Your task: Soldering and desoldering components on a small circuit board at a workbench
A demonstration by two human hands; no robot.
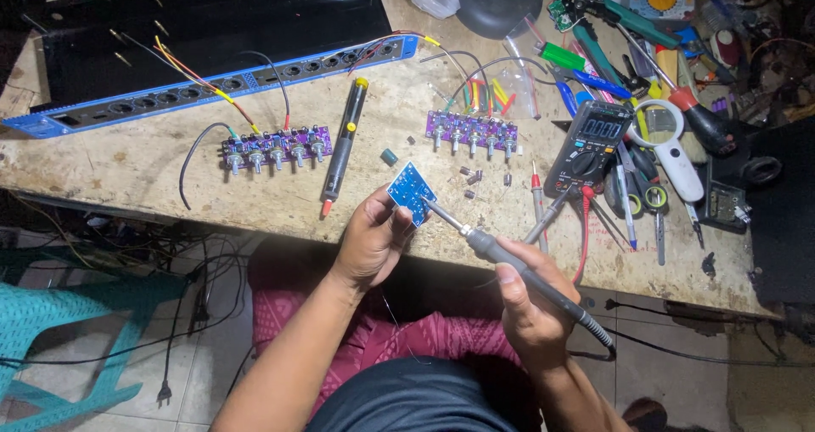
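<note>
Soldering at the tabletop (127, 165). My left hand (373, 241) is closed around a small blue circuit board (411, 191), pinched at its lower edge and held up just above the tabletop's front edge, tilted toward me. My right hand (531, 309) is wrapped shut around the grip of the soldering iron (509, 262), pen-style — the tip touches the board's right side.

Doing this well, as I judge it: keep the board steady in the fingers, lay the tip flat against the joint rather than poking at it, and keep my fingertips away from the heated spot. Resting a wrist on the tabletop edge would likely cut the shake, since both hands hang free in front of it.

Count:
- purple potentiometer boards — two; the left one (273, 148) carries coloured wires, the right one (473, 131) sits beyond the blue board.
- desoldering pump (342, 148) — one, black with a yellow cap, lying between the two purple boards.
- multimeter (588, 148) — one, display lit, with probe leads lying beside it.
- magnifying glass (666, 139) — one, white frame.
- blue rack front panel (212, 88) — one, on a black chassis at the back left.
- small loose components (472, 177) just beyond the blue board — several, too small to count exactly.
- pliers and screwdrivers piled at the right; number unclear.
</note>
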